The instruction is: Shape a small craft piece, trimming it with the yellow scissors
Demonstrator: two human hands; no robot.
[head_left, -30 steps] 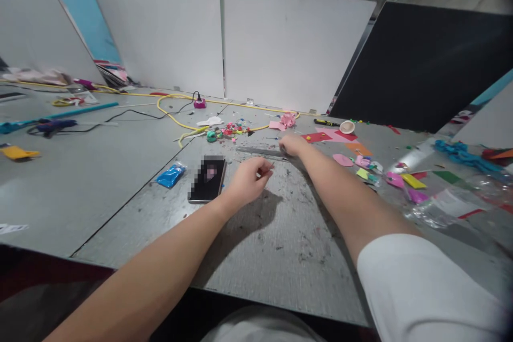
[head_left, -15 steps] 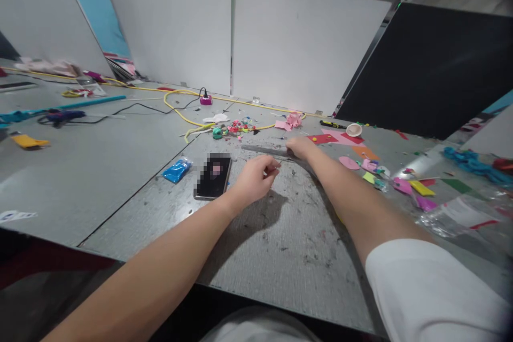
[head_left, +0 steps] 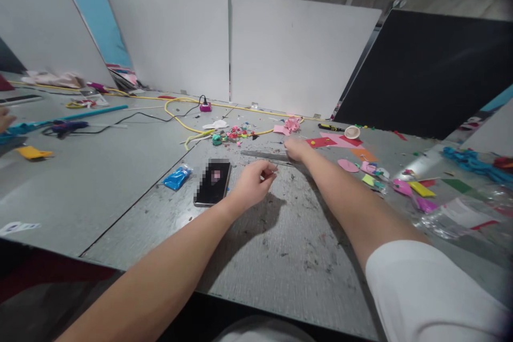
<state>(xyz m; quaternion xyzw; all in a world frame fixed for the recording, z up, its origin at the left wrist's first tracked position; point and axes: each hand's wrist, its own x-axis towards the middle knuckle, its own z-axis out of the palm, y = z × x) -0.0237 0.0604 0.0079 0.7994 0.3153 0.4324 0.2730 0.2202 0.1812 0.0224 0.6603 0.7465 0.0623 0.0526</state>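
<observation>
My left hand (head_left: 253,184) hovers over the grey table (head_left: 120,181) just right of a black phone (head_left: 212,182), its fingers curled and pinched on something too small to name. Farther out, my right hand (head_left: 295,148) rests closed on the right end of a long metal ruler (head_left: 264,155) that lies flat across the table. A small blue packet (head_left: 177,177) lies left of the phone. Dark scraps are scattered on the table between my arms.
Coloured paper cut-outs (head_left: 401,184) and clear plastic bags (head_left: 452,214) litter the right side. A yellow cable (head_left: 180,112) and small bits (head_left: 232,132) lie beyond the ruler. White and black boards (head_left: 300,53) stand at the back. Another person's hand (head_left: 5,117) shows at the far left.
Both hands stay nearly where they were; the view shifted slightly. Another person's hand has come into view at the far left edge.
</observation>
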